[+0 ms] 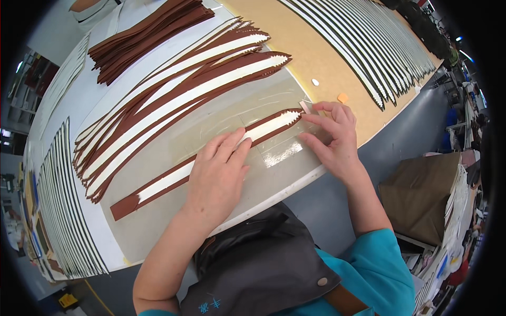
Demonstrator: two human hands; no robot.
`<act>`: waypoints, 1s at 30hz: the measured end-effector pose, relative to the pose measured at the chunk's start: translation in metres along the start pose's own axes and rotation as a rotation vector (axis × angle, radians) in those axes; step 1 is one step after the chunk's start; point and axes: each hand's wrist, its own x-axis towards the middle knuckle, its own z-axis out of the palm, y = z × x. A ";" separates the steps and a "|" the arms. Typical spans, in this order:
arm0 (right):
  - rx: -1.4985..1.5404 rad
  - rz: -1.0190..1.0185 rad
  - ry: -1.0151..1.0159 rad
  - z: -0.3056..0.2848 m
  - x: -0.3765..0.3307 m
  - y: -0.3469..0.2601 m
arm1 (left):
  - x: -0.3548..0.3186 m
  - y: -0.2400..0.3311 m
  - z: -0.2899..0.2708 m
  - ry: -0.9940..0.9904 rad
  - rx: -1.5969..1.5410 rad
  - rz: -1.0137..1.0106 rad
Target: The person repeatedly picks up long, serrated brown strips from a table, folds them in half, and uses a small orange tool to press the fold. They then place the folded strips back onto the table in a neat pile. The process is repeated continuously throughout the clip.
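A long brown leather strip (pixel 158 187) with a white serrated-edged centre band lies diagonally on a glossy translucent mat (pixel 226 124). My left hand (pixel 219 171) lies flat on the strip's middle, fingers together, pressing it down. My right hand (pixel 334 134) is at the strip's pointed far end, fingertips pinching a small pale pinkish piece (pixel 307 107) beside the tip.
A fanned row of matching brown-and-white strips (pixel 174 100) lies beyond the mat, a stack of plain brown strips (pixel 147 37) farther back. Thin dark-and-white strips line the left edge (pixel 63 210) and the tan board (pixel 363 47) at right. A brown paper bag (pixel 421 195) stands by the table.
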 end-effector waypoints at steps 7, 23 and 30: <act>-0.117 -0.074 -0.096 0.002 0.004 0.002 | 0.003 -0.007 0.012 0.007 0.024 -0.049; -0.172 -0.026 -0.114 0.007 0.006 0.001 | 0.004 -0.018 0.020 0.097 -0.054 -0.001; -0.184 -0.039 -0.122 0.011 0.005 0.000 | 0.000 -0.026 0.024 0.184 -0.122 0.008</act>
